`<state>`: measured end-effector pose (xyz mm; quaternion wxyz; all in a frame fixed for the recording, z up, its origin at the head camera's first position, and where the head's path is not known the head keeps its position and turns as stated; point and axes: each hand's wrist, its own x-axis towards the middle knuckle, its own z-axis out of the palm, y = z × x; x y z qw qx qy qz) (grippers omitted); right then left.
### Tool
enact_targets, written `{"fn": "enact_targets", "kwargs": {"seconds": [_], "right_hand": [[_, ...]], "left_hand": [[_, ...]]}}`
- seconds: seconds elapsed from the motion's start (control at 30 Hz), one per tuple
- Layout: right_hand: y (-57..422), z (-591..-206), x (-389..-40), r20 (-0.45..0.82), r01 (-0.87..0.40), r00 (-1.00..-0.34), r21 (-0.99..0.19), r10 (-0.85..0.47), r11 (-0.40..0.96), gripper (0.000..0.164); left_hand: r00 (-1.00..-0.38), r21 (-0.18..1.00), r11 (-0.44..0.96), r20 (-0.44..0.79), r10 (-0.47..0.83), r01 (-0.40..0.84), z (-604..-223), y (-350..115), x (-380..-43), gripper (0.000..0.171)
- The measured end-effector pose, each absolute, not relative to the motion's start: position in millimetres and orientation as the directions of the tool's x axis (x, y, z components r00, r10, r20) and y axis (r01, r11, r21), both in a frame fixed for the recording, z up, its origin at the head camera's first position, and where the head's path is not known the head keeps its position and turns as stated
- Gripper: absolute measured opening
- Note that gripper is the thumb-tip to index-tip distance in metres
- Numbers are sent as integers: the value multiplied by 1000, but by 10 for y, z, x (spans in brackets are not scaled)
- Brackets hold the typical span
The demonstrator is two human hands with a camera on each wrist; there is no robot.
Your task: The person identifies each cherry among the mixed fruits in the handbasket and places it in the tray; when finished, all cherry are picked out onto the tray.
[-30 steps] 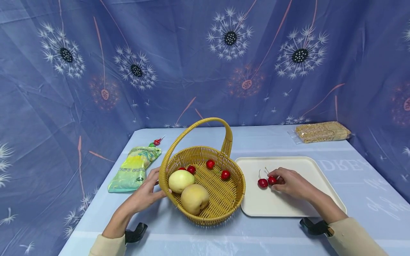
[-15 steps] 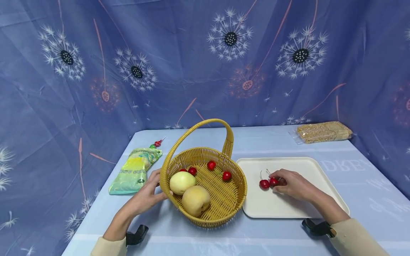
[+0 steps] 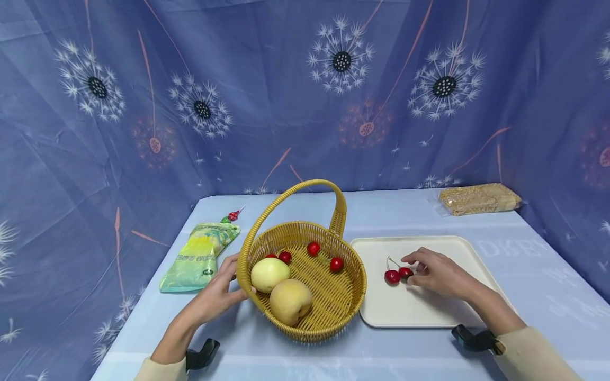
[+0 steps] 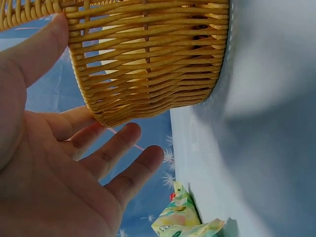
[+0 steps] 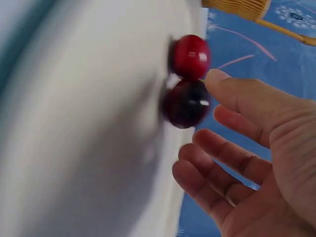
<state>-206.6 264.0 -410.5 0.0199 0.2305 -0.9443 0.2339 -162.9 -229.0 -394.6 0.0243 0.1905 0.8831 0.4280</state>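
We find the wicker basket [image 3: 329,296] upright on the table [image 3: 333,365], its arched handle raised. At the left side of the basket, we see the left hand [image 3: 216,293] with its fingers extended and spread; the thumb touches the rim near the foot of the handle, and the hand rests against the basket without a closed grip. Just to the right of the basket lies the white tray [image 3: 429,312], on which we note the nearer cherry [image 3: 392,277] and, touching it on the side away from the basket, the farther cherry [image 3: 405,273]. We locate the right hand [image 3: 440,275] on the far side of these cherries from the basket, thumb and fingers parted and gently curved, holding nothing that we can see; whether the thumb contacts the farther cherry, we cannot tell. Inside the basket, toward its left, we identify the pale green fruit [image 3: 269,274] beside the yellow fruit [image 3: 289,301]; four more red cherries [image 3: 313,248] lie toward the rear. To the left of the basket we observe the green-and-yellow packet [image 3: 195,264].
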Motion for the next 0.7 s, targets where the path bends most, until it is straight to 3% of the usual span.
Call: {"fn": "enact_targets", "kwargs": {"seconds": [0.3,0.7], "right_hand": [[2374,-3768,-2060,281,-526,-849,-383,-447,759,33],[1794,-3404,-1996,341,-620,-781,-331,-523,711,33]], "left_hand": [[-929,748,579,139,342,325,-3961,-2301,-1626,62],[-926,741,581,149,346,336,-3969,-2293,-1625,63]]}}
